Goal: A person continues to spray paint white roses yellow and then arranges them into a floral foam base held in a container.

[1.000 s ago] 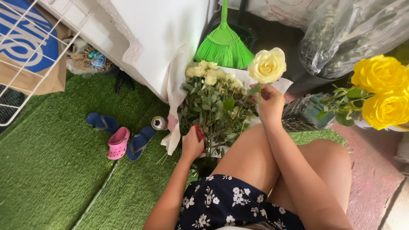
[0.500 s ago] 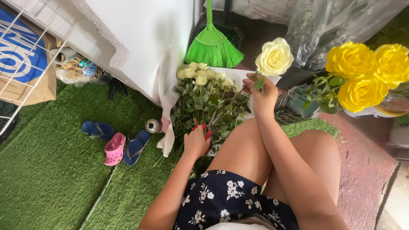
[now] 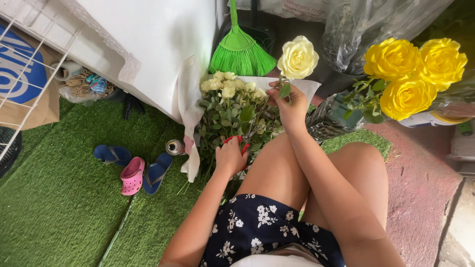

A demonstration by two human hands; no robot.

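Right now your right hand (image 3: 292,106) has its fingers (image 3: 278,94) pinched on the thin green stem just under the pale cream rose bloom (image 3: 298,58), holding it upright above the paper-wrapped bunch of small cream roses (image 3: 230,111). That stem looks light and fairly stiff, likely thorny, and the head is soft and easily bruised, so the place to hold it is low on the stem, never on the petals. Your left hand (image 3: 231,155) is closed around the red-handled scissors (image 3: 238,142), down among the leaves of the bunch on the green artificial turf floor (image 3: 59,217). Three bright yellow roses (image 3: 413,74) stand well apart to the right.
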